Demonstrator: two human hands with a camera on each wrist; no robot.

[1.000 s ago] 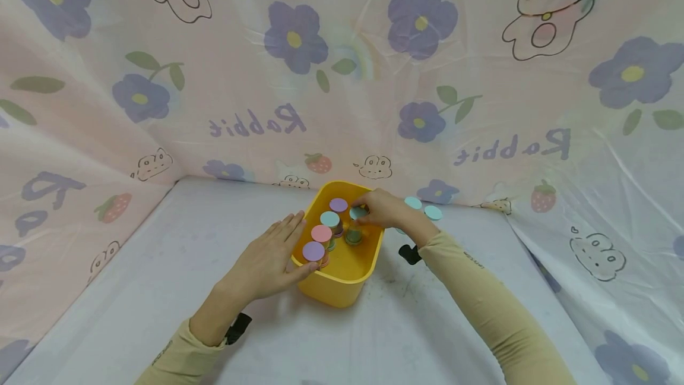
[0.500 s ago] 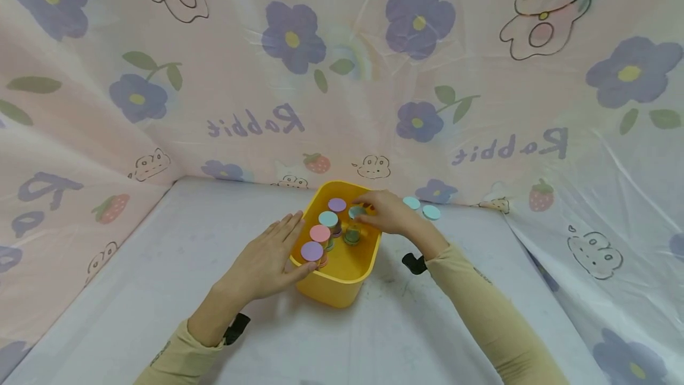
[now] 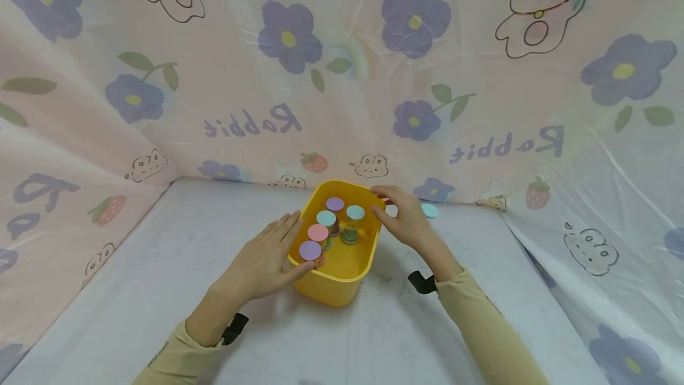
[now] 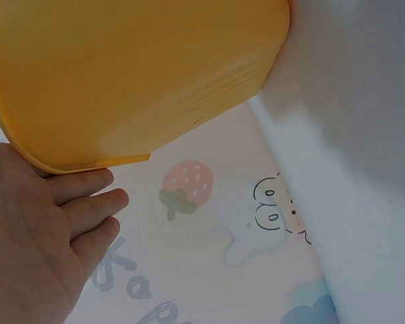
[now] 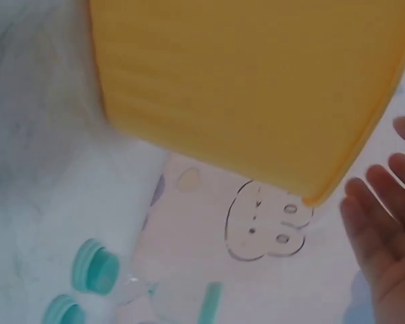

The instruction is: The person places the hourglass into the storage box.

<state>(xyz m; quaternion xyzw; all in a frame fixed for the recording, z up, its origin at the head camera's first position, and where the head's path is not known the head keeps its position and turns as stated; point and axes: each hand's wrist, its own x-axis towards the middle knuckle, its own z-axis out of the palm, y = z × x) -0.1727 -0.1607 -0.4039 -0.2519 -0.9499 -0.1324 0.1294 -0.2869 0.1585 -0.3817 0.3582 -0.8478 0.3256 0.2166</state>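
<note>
We see the right grip spread and empty beside a deep yellow plastic bin. Just to its right, a clear pale-blue-lidded bottle, seemingly upright, is on the white counter; the straight-fingered left grip is farther off.

Close wrist views (same yellow bin)

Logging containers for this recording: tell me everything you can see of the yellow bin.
The yellow bin is open-topped and rounded at the corners, apparently plastic, with a protruding rim and faint ridges on its outer wall. It stands upright on the white table. Five capped containers show inside. The left hand touches its left rim; the right hand is at its right rim, contact unclear.
</note>
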